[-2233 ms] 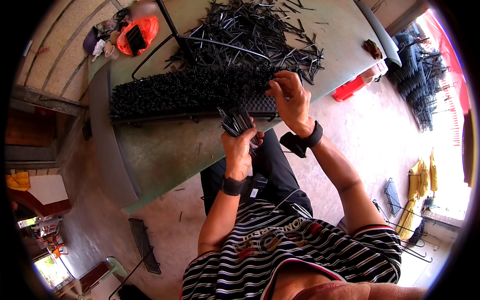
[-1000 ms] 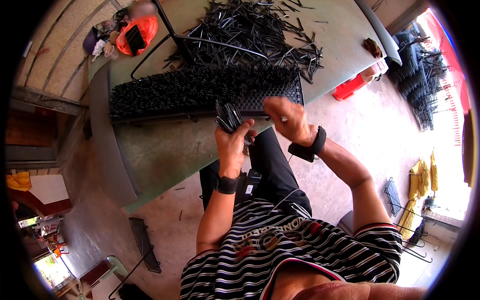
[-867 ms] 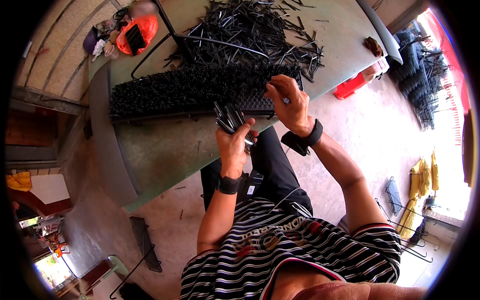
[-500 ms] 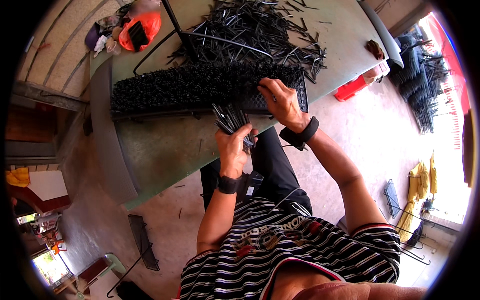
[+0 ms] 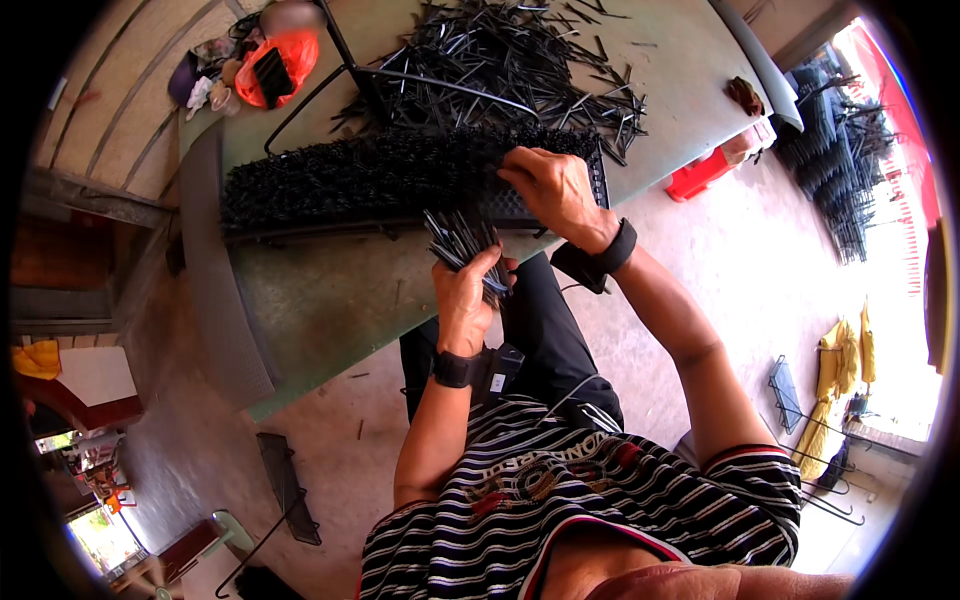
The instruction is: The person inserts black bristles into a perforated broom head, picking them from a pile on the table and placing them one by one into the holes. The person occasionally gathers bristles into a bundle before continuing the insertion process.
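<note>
A bundle of thin black strips fans out from my left hand, whose fingers are wrapped round it just in front of the table edge. Above it, my right hand is pinched together over the right part of a long black perforated panel. Whatever those fingertips hold is too small and hidden to make out. Dense black tufts cover most of the panel, and bare holes show at its right end. A black wire frame rises behind the panel.
Loose black strips lie heaped on the green table. An orange-red bag with a dark phone-like slab on it sits at the far left. A red stool-like object stands beyond the right edge; stacked black racks are farther right.
My right hand has shifted a little left along the panel, its fingertips now closer to the tufts. The left hand keeps its place with the bundle.
</note>
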### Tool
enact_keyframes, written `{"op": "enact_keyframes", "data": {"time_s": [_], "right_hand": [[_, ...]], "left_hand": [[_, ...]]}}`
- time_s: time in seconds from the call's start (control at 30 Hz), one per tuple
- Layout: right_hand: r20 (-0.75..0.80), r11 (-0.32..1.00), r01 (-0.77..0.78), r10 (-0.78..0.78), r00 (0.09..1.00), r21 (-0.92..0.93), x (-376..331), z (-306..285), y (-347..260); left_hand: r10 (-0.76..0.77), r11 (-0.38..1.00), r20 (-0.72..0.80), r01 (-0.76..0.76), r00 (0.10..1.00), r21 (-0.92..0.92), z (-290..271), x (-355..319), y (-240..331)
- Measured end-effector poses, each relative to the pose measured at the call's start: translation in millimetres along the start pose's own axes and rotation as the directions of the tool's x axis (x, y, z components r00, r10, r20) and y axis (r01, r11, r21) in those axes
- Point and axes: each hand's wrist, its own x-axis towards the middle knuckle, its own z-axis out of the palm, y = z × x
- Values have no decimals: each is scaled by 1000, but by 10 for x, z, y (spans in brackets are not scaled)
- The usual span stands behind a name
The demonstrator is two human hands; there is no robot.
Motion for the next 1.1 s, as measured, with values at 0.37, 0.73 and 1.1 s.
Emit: {"op": "enact_keyframes", "data": {"time_s": [0.37, 0.73, 1.1], "right_hand": [[-77, 988, -153, 150, 986, -33, 10, 29, -44], [80, 997, 17, -11, 997, -77, 0, -91, 43], [-80, 999, -5, 8, 997, 35, -68, 106, 115]], "left_hand": [[-4, 998, -32, 2, 999, -65, -18, 0, 1], [28, 1000, 3, -28, 1000, 3, -37, 25, -35], [-12, 999, 5, 12, 1000, -35, -36, 51, -12]]}}
